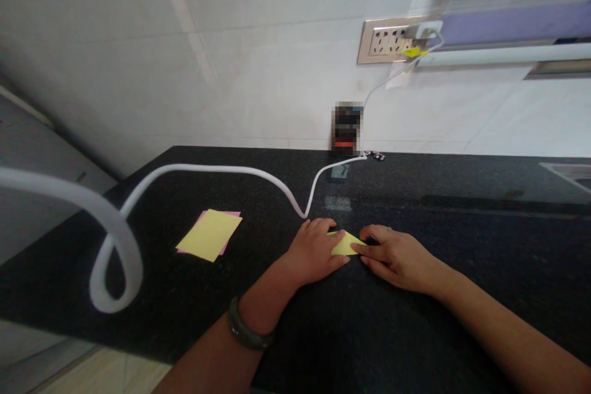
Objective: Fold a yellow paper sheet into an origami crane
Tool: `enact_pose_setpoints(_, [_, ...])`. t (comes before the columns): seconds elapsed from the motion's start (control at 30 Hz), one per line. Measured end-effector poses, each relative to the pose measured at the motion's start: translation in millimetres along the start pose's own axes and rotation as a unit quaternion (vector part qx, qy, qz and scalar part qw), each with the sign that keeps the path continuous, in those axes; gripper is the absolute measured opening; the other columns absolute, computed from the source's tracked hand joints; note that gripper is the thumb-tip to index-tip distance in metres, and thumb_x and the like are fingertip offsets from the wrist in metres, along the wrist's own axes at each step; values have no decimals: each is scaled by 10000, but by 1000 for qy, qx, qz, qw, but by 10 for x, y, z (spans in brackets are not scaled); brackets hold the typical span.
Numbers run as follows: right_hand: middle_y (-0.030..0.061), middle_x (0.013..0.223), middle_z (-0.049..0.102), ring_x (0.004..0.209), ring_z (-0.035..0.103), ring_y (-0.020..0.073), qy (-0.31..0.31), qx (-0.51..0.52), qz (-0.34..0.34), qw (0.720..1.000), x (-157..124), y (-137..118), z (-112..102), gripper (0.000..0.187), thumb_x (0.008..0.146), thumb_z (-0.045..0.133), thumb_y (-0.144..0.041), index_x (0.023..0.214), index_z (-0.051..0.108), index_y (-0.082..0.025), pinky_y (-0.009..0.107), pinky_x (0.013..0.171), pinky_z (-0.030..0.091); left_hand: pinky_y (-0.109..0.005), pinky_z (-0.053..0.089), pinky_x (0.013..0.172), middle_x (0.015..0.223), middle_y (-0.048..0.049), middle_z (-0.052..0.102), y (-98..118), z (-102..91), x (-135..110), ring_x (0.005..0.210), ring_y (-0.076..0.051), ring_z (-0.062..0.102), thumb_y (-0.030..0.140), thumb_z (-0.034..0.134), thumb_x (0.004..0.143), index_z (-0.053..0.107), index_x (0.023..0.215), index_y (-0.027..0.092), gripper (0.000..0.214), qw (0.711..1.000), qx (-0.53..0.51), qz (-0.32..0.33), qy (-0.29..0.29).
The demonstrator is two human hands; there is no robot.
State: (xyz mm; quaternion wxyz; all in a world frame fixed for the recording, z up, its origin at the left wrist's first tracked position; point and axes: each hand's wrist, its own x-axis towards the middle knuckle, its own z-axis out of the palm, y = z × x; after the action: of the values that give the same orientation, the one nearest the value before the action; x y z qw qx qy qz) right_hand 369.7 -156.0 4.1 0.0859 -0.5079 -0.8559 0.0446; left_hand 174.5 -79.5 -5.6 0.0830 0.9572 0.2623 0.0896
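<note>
Where the black counter (415, 332) runs closest to the camera, one dark wristband (244, 329) sits on the left forearm. Just past it two hands meet over one small folded yellow paper (344, 244), which lies flat on the counter between them. The left hand (314, 252) rests open, palm down, with its fingers stretched across the paper's left part. The right hand (397, 258) lays its forefinger along the paper's right corner with the thumb just behind it; whether the two pinch the paper I cannot tell.

To the left, well apart from the hands, one yellow sheet (210, 234) lies on one pink sheet (233, 214), whose edges peek out. One white cable (207, 168) loops across the counter. At the wall stands one dark device (347, 129), blurred. Higher up sits one socket plate (388, 40) with one white plug (427, 29) in it.
</note>
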Motion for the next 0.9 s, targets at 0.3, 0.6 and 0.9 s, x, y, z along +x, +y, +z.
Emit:
enact_pose_setpoints(0.3, [65, 955, 491, 784, 502, 162, -1, 2, 15, 1000, -9, -11, -1, 303, 798, 420, -296, 1060, 561, -242, 307, 700, 421, -380, 291, 897, 1141, -97, 433, -28, 10, 8, 1049, -236, 386, 539, 463, 693, 419, 1164, 143, 616, 1000, -15, -8, -1])
enact_pose_setpoints(0.6, [59, 940, 502, 769, 512, 159, 11, 13, 8, 1000, -5, -5, -21, 301, 790, 442, -290, 1063, 567, -263, 303, 688, 427, -400, 289, 883, 1168, -79, 411, -20, -23, -11, 1078, -241, 370, 500, 434, 734, 389, 1209, 239, 544, 1000, -14, 3, -2])
enact_pose_setpoints(0.9, [64, 976, 488, 782, 514, 158, 1, 3, 10, 1000, -4, -1, -29, 293, 800, 425, -296, 1050, 572, -260, 305, 698, 426, -407, 294, 882, 1192, -80, 403, -23, -17, -9, 1084, -247, 369, 500, 412, 744, 421, 1186, 235, 515, 1000, -6, 5, -5])
